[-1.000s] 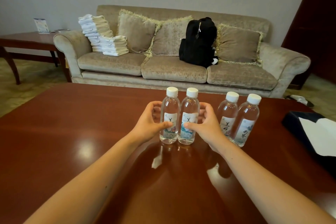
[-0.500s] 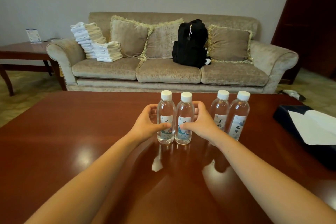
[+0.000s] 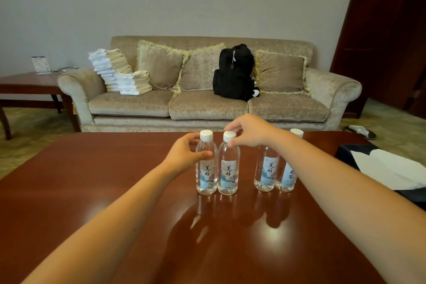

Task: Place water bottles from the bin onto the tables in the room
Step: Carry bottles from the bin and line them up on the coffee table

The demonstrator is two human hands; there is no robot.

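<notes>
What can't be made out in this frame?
Head view.
- Third bottle: cap hidden behind right hand pinching cap of second bottle.
- Left hand: fingers partly behind leftmost bottle.
- Dark flat item: cut off by right edge.
- Card on side table: print too small.
- Bin: out of frame.

Four water bottles [image 3: 206, 168] [image 3: 228, 169] [image 3: 266, 169] [image 3: 288, 176], three cushions [image 3: 161, 67] [image 3: 200, 69] [image 3: 280, 71], one backpack [image 3: 232, 74], perhaps two towel stacks [image 3: 108, 64] [image 3: 133, 83].

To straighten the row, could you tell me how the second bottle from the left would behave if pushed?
The second bottle is tall and narrow, so a push near the cap, where the right hand pinches it, would probably tip it. It looks full, so likely heavy. Pushed low, it may slide on the glossy table.
</notes>
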